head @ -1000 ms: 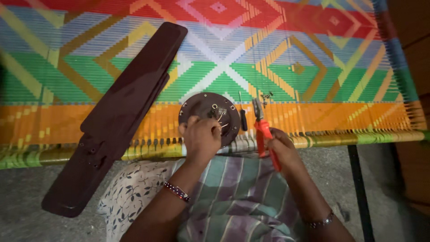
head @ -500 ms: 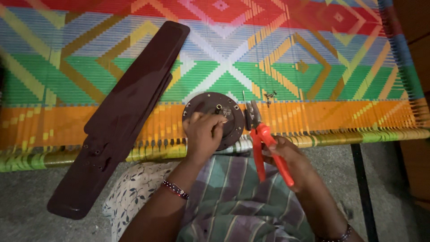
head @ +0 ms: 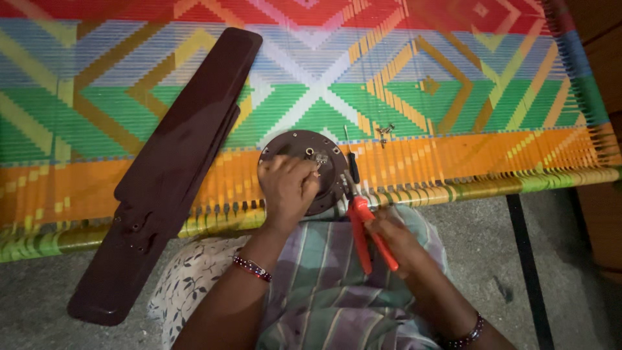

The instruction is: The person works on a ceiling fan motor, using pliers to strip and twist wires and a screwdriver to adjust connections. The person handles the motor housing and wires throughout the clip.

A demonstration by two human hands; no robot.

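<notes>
Item: round dark motor plate [head: 324, 162], flat on the near edge of the woven cot [head: 453, 97], wires and a small fitting at its centre. Left hand [head: 288, 188] lies on it, fingers curled narrow over the fitting. Right hand [head: 395, 240] just beside, closed on red-handled pliers [head: 363, 223], long axis pointing away toward the plate's right rim. Brown fan blades [head: 168, 175] lie left, well apart
</notes>
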